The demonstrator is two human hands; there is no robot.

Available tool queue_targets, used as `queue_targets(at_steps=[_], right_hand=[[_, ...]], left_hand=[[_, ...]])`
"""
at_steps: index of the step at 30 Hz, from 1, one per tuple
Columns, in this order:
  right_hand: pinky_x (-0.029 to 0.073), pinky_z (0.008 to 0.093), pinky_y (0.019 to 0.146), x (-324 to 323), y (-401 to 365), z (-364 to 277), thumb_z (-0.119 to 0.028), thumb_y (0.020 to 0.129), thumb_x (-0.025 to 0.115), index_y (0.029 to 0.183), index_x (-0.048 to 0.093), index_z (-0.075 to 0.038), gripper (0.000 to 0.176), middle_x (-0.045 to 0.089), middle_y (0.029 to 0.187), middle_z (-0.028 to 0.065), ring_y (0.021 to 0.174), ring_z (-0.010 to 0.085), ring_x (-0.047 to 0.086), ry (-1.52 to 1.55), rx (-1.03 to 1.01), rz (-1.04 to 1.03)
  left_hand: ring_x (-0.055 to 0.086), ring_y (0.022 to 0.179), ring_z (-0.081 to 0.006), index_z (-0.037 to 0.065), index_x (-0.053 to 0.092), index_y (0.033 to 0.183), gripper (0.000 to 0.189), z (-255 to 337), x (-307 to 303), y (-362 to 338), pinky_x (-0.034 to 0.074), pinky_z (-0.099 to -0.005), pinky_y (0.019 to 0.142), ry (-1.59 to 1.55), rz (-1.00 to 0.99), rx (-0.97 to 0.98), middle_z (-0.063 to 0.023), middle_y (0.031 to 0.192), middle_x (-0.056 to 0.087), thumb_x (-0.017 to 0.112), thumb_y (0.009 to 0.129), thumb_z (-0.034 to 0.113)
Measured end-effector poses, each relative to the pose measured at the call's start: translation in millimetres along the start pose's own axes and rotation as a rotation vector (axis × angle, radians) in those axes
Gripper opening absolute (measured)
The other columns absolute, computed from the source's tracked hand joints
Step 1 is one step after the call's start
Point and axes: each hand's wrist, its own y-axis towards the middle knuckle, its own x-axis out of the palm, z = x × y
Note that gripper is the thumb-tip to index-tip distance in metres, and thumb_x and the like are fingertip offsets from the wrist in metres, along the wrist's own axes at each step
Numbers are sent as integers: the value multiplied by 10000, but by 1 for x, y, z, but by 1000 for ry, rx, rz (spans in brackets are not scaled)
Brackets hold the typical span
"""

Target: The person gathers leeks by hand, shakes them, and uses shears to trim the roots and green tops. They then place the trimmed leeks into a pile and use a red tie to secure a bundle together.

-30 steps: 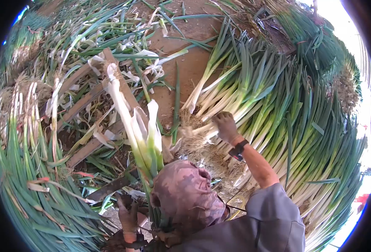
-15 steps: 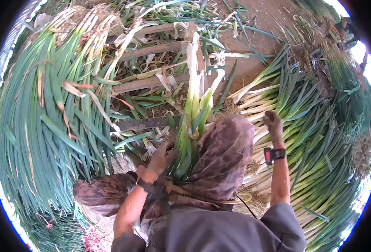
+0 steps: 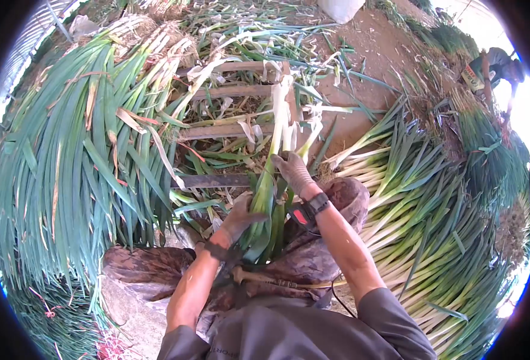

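Long green onions with white stems (image 3: 266,191) lie over my lap, their pale ends pointing away from me on a wooden slatted frame (image 3: 232,129). My left hand (image 3: 239,219), gloved, is curled against the left side of the leaves, thumb across them. Higher up the stalks, my gloved right hand (image 3: 293,170) has its fingers around the stems; a wrist device (image 3: 308,211) is strapped below it. How firmly the left hand holds is unclear, as its fingertips are partly hidden.
A large heap of green onions (image 3: 54,162) fills the left side. More onions with white stems (image 3: 397,210) lie in a row at right. Peeled leaves litter the ground ahead. Another person (image 3: 498,67) is at the upper right, near a white bag (image 3: 341,9).
My right hand has moved left from above the right-hand pile onto the stems in front of me. The camera view has shifted slightly, and a white bag shows at the top.
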Motion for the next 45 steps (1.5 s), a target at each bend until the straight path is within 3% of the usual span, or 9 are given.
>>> queue_targets(at_steps=[9, 11, 17, 25, 30, 31, 37, 42, 45], right_hand=[[460, 280, 688, 34, -12, -78, -226, 992, 602, 1071, 570, 31, 271, 577, 842, 16, 780, 95, 507, 310, -406, 8], [483, 330, 711, 33, -19, -80, -202, 971, 590, 1057, 560, 39, 258, 602, 811, 83, 760, 159, 565, 294, -450, -3], [496, 358, 670, 50, -45, -81, -216, 978, 597, 1037, 543, 38, 267, 610, 789, 112, 712, 173, 578, 473, -323, -164], [471, 251, 634, 46, -44, -72, -194, 1011, 569, 1134, 556, 20, 247, 567, 839, 15, 729, 79, 541, 293, -470, -111], [468, 276, 624, 41, -57, -65, -174, 991, 582, 1094, 551, 28, 228, 575, 803, 47, 694, 106, 540, 355, -361, -142], [476, 307, 651, 37, -63, -70, -173, 981, 587, 1071, 542, 37, 232, 582, 794, 90, 708, 136, 540, 374, -348, -127], [449, 282, 631, 48, -56, -59, -278, 1029, 521, 1022, 529, 11, 289, 547, 753, 55, 687, 114, 486, 601, -347, -147], [423, 238, 611, 50, -74, -73, -299, 1061, 445, 1022, 503, -31, 277, 510, 743, -15, 659, 61, 451, 745, -342, -257], [406, 242, 588, 52, -77, -72, -279, 1057, 457, 1014, 502, -48, 239, 496, 743, -25, 656, 61, 443, 766, -350, -219]], left_hand=[[594, 987, -184, 1, 567, 1233, 506, 83, -55, -33, 484, -339, 920, 677, -95, -128, -91, 1010, 651, 717, 888, 338], [598, 917, -166, 45, 611, 1095, 387, 92, -91, -10, 492, -330, 881, 449, 400, 137, -44, 939, 635, 737, 883, 344], [571, 955, -132, 37, 478, 1370, 788, 225, -82, 35, 494, -284, 861, 365, 336, 655, -115, 1221, 557, 838, 774, 405], [593, 763, -138, 27, 728, 972, 362, 285, -86, 59, 500, -287, 740, 656, 113, 341, -30, 813, 650, 779, 847, 363], [625, 690, -167, 27, 712, 1016, 244, 394, -156, 72, 520, -302, 686, 777, 887, 579, -87, 791, 703, 628, 931, 240], [662, 714, -214, 16, 703, 1060, 285, 411, -177, 68, 528, -325, 666, 352, 880, 625, -119, 836, 726, 678, 913, 259], [444, 1375, -306, 18, 167, 1563, 1153, 349, -124, 64, 388, -324, 1109, 1127, 252, 412, -276, 1533, 365, 846, 682, 320], [609, 995, -187, 1, 562, 1270, 421, 295, -76, 78, 516, -330, 863, 423, 34, 393, -127, 1054, 661, 691, 887, 119], [621, 907, -180, -9, 614, 1101, 194, 318, -38, 68, 528, -347, 813, 320, 430, 365, -122, 974, 676, 607, 913, 41]])
